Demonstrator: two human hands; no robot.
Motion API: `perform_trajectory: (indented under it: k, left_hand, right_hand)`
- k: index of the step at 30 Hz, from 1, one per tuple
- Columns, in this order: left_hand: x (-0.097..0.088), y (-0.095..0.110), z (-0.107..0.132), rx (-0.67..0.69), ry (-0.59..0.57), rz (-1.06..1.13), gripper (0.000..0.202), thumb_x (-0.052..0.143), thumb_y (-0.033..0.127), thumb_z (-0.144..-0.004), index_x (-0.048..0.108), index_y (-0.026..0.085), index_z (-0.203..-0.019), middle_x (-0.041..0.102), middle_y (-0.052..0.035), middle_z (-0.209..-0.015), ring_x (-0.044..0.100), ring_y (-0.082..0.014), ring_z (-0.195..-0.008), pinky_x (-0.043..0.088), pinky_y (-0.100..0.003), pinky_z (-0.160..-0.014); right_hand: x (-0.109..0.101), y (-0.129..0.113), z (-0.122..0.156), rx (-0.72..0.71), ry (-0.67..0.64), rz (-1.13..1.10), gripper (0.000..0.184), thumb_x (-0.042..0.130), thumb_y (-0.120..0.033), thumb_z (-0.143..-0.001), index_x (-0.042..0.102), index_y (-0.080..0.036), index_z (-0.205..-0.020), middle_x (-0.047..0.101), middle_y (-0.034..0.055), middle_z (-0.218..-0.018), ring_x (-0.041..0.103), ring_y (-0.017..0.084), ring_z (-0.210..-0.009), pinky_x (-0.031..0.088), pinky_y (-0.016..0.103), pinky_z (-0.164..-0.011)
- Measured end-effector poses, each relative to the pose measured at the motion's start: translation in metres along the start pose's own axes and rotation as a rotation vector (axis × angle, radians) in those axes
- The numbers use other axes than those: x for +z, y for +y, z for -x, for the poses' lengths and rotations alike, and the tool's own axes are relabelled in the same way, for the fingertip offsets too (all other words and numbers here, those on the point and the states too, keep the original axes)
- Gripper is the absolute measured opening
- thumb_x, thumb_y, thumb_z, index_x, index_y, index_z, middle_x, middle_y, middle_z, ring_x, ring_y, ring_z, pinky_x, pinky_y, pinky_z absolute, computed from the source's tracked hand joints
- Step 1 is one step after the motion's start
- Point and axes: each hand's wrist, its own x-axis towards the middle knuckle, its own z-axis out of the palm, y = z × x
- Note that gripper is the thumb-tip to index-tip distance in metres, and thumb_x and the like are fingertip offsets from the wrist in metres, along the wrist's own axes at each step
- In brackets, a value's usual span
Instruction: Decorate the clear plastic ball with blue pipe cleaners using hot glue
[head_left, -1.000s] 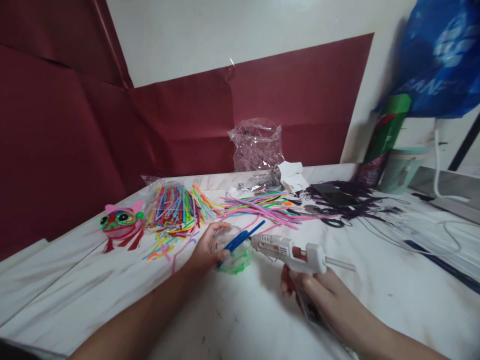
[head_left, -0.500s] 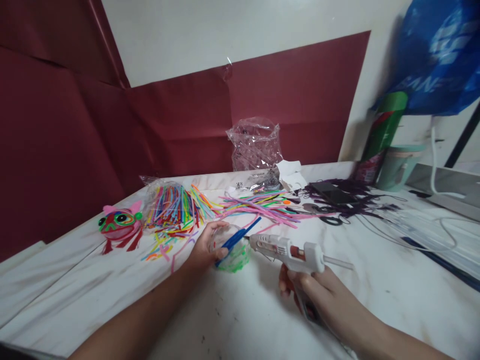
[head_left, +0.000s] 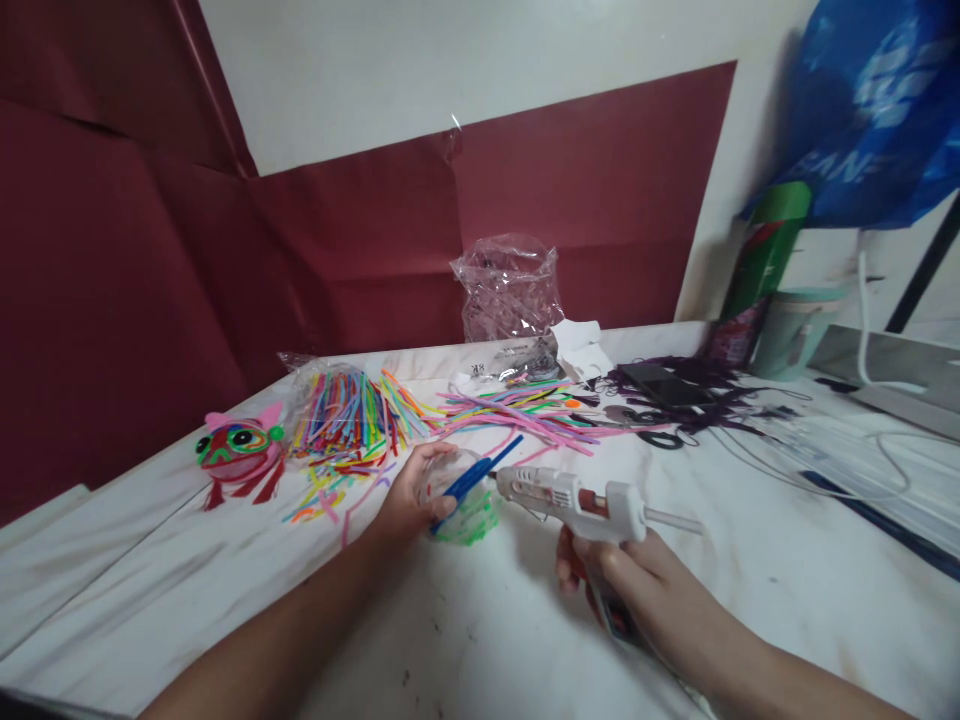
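Observation:
My left hand (head_left: 415, 490) is closed round a clear rounded plastic piece (head_left: 472, 520) with bright green along its lower edge. Blue pipe cleaners (head_left: 480, 472) lie across the front of it, pinned under my thumb. In my right hand (head_left: 622, 580) is a white hot glue gun (head_left: 574, 500), gripped by its handle, with a glue stick poking out of the back. Its nozzle points left and comes right up by the blue pipe cleaners; whether it touches them I cannot tell.
A pink decorated animal head (head_left: 238, 450) sits at left, beside a bag of colourful pipe cleaners (head_left: 341, 415). Loose pipe cleaners (head_left: 525, 412), black scissors (head_left: 660, 438), a phone (head_left: 664, 386) on dark purple threads and a green mug (head_left: 799, 335) lie further back.
Both hands, the glue gun and the plastic piece hold almost the same positions. Only a very slight shift of the whole view shows.

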Motion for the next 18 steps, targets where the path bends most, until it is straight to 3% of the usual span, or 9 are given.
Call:
perform_trajectory:
  k: [11,18]
  left_hand:
    - [-0.0001,-0.0003,-0.0004,0.005,0.002,-0.014,0.061,0.082,0.04,-0.054,0.056,0.026,-0.108,0.063,-0.0075,-0.11,0.058,-0.0288,-0.101,0.044,-0.037,-0.081]
    - [0.0004,0.0012,-0.0005,0.014,0.001,0.001,0.064,0.082,0.042,-0.053,0.055,0.023,-0.108,0.063,-0.0084,-0.111,0.059,-0.0295,-0.1,0.045,-0.036,-0.079]
  right_hand:
    - [0.0013,-0.005,0.0017,0.013,-0.018,-0.021,0.033,0.036,-0.038,-0.079,0.058,-0.017,-0.066,0.056,0.003,-0.066,0.048,0.016,-0.058,0.037,0.027,-0.055]
    - [0.0003,0.0012,0.001,0.082,-0.004,-0.06,0.033,0.036,-0.039,-0.079,0.057,-0.017,-0.066,0.051,0.0011,-0.059,0.042,0.015,-0.052,0.034,0.027,-0.05]
